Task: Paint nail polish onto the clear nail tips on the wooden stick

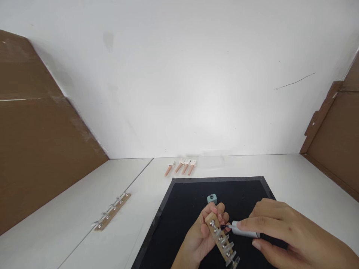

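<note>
Holding the wooden strip [220, 244] near the bottom of the frame, right of centre, my left hand [199, 235] is closed around its upper part. I judge it light and stiff, best held by the wood, since the clear tips [229, 246] look thin, smooth and easily knocked. My right hand [286, 226] grips the silver-grey brush handle [244, 229] between thumb and fingers. I can't tell whether the dark brush [223, 226] touches anything; my left palm's contact with the wood is hidden.
</note>
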Demonstrator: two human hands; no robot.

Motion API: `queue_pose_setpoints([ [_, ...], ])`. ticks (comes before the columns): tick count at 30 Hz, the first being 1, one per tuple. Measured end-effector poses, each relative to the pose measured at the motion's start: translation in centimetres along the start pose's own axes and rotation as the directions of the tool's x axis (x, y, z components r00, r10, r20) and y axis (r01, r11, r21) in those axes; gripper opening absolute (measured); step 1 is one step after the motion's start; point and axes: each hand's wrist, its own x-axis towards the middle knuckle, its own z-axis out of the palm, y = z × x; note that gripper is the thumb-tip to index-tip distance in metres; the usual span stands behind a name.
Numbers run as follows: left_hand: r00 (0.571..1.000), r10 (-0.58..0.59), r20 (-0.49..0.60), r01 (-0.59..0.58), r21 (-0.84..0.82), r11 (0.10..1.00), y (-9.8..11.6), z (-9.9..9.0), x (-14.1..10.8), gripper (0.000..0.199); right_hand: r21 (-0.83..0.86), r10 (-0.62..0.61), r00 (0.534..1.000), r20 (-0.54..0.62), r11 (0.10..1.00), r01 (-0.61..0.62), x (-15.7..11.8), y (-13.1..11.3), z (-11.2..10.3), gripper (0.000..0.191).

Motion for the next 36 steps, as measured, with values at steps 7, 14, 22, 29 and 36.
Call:
queue_pose_setpoints([
  [7, 1.000, -0.010, -0.017, 0.010, -0.004, 1.000, 0.1, -0.3, -0.1, 0.033, -0.035, 0.002, 1.000, -0.026, 0.999, -0.003, -0.5, 0.4, 0.4, 0.031],
  [14, 1.000, -0.009, 0.021, 0.009, 0.005, 1.000, 0.0, -0.3, 0.7, 0.032, 0.037, -0.086, 0.996, -0.028, 0.995, 0.087, -0.1, 0.4, 0.1, 0.036],
  [22, 1.000, -0.021, 0.017, 0.021, -0.006, 1.000, -0.3, 0.0, 1.0, 0.033, 0.022, -0.107, 0.993, 0.044, 0.994, 0.106, 0.0, 0.1, 0.1, 0.027],
  [29, 0.997, -0.027, 0.068, 0.028, -0.026, 0.999, -0.3, -0.1, 0.7, 0.031, 0.002, -0.056, 0.997, 0.048, 0.998, 0.056, 0.2, 0.0, -0.1, 0.034],
  [36, 0.998, -0.006, 0.065, 0.007, -0.017, 1.000, -0.2, -0.2, 0.5, 0.030, -0.010, -0.040, 0.999, 0.005, 0.999, 0.041, -0.3, 0.3, 0.2, 0.032],
])
